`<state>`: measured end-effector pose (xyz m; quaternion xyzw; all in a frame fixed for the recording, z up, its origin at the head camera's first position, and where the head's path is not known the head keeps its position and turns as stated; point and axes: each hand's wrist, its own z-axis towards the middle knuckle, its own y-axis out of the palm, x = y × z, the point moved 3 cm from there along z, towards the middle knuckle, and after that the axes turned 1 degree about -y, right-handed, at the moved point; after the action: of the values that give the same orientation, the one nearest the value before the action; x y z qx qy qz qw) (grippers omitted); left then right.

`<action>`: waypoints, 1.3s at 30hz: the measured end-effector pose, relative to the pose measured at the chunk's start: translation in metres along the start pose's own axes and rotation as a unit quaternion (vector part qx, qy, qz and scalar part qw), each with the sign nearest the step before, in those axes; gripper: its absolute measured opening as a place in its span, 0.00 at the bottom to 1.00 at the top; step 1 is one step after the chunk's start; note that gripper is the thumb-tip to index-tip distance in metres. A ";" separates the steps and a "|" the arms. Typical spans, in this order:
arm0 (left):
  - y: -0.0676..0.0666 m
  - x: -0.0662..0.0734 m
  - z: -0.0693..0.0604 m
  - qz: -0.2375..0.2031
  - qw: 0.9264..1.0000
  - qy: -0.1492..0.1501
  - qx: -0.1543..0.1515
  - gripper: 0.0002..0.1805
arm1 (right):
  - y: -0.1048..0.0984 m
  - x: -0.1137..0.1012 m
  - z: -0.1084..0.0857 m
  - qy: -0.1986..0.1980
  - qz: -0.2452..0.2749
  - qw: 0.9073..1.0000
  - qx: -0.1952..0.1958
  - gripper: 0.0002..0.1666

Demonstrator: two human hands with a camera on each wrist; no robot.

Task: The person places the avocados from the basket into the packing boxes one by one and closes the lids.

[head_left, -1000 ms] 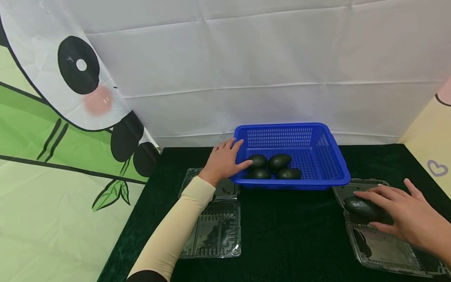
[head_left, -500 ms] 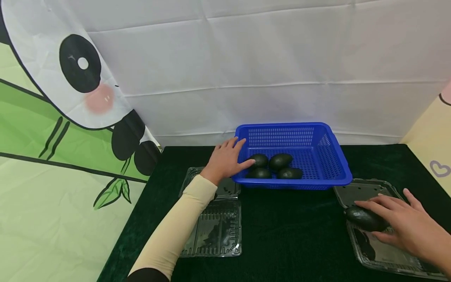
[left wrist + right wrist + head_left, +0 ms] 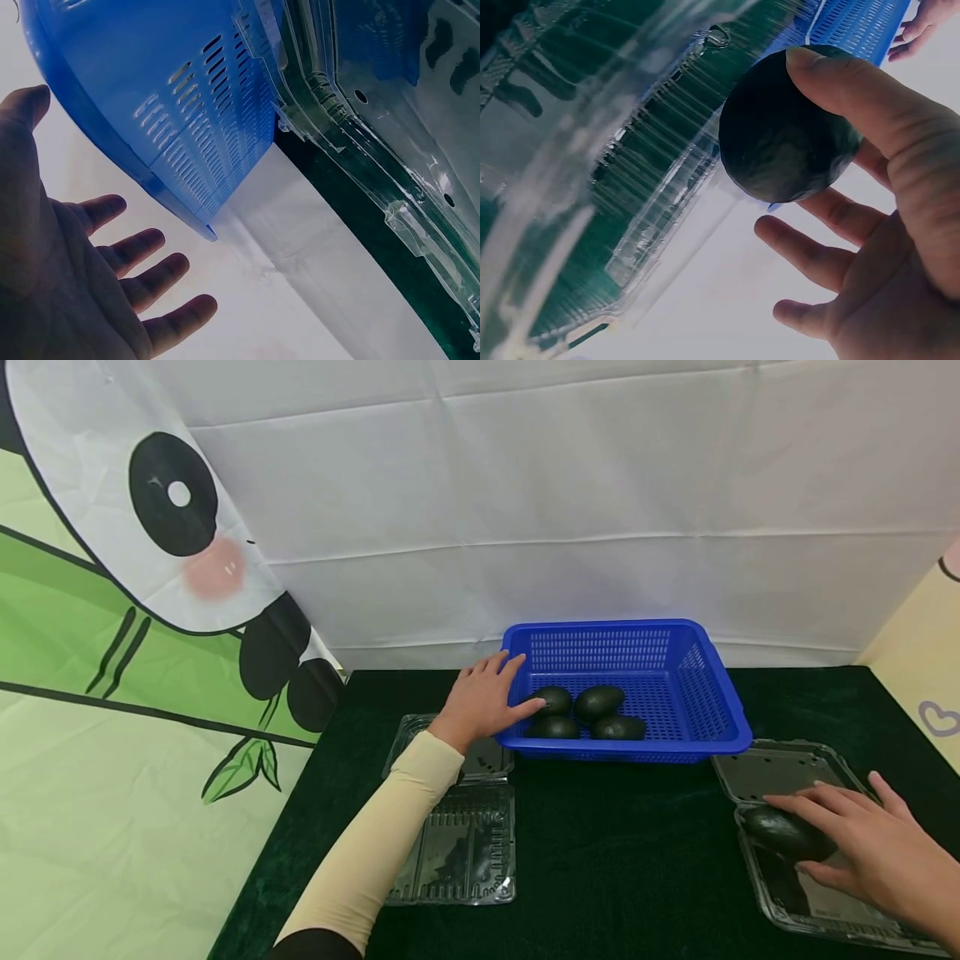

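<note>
My right hand (image 3: 862, 839) holds a dark avocado (image 3: 787, 833) between thumb and fingers, over the open clear plastic clamshell (image 3: 817, 897) on the right. Seen in the right wrist view, the avocado (image 3: 787, 135) is pinched near its end, and the other fingers are spread apart. At the left rim of the blue basket (image 3: 622, 748) is my left hand (image 3: 480, 702), its fingers extended and holding nothing. The left wrist view shows that palm (image 3: 67, 277) beside the basket wall (image 3: 150, 90). Several dark avocados (image 3: 597, 702) lie in the basket's left part.
A second open clear clamshell (image 3: 461, 852) lies at the left, partly hidden by my left forearm (image 3: 375, 843). Dark green cloth (image 3: 622, 852) covers the table. A white sheet (image 3: 570, 510) hangs close behind the basket.
My right hand has lowered the avocado slightly toward the tray of the right clamshell. My left hand stays at the basket's rim; the view has shifted a little.
</note>
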<state>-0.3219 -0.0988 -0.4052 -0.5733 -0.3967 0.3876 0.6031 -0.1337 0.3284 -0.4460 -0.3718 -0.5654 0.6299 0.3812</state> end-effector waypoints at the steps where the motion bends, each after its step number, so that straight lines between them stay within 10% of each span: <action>1: 0.000 0.000 0.000 0.001 1.000 0.000 0.000 0.51 | 0.001 0.001 -0.001 0.001 -0.001 1.000 -0.001 0.49; 39: 0.003 -0.002 -0.005 0.007 1.000 -0.004 -0.003 0.51 | 0.017 0.002 -0.008 0.025 -0.012 0.999 -0.035 0.44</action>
<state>-0.3187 -0.1027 -0.4089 -0.5766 -0.3960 0.3930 0.5969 -0.1289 0.3326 -0.4636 -0.3936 -0.5818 0.5954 0.3899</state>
